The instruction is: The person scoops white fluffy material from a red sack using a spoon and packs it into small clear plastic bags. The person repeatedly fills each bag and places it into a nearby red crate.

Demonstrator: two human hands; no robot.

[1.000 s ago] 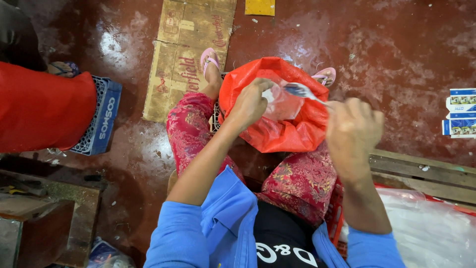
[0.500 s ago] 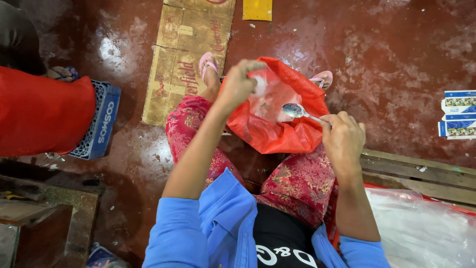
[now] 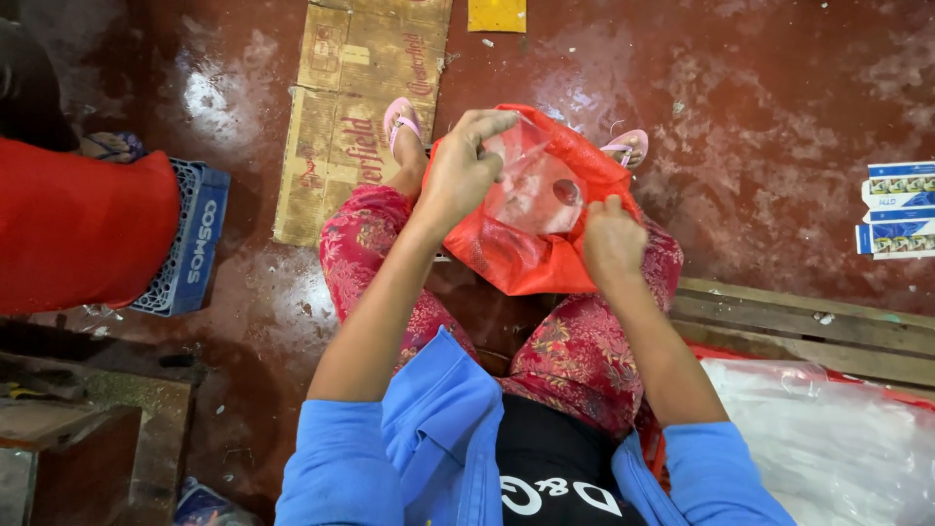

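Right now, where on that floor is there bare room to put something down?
Bare wet red floor lies between the orange bag and the printed cartons. Another strip runs between the flattened cardboard and the blue crate. The lap is crowded: both hands, left hand and right hand, work a clear bag.

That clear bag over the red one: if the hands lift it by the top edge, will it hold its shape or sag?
Likely sag: the clear bag looks thin and crumpled, folding where the left hand pinches its top. It is probably light, yet something round shows through near the right hand, which may weight that part. Its glossy film may slip in a loose grip. The red bag beneath looks equally floppy.
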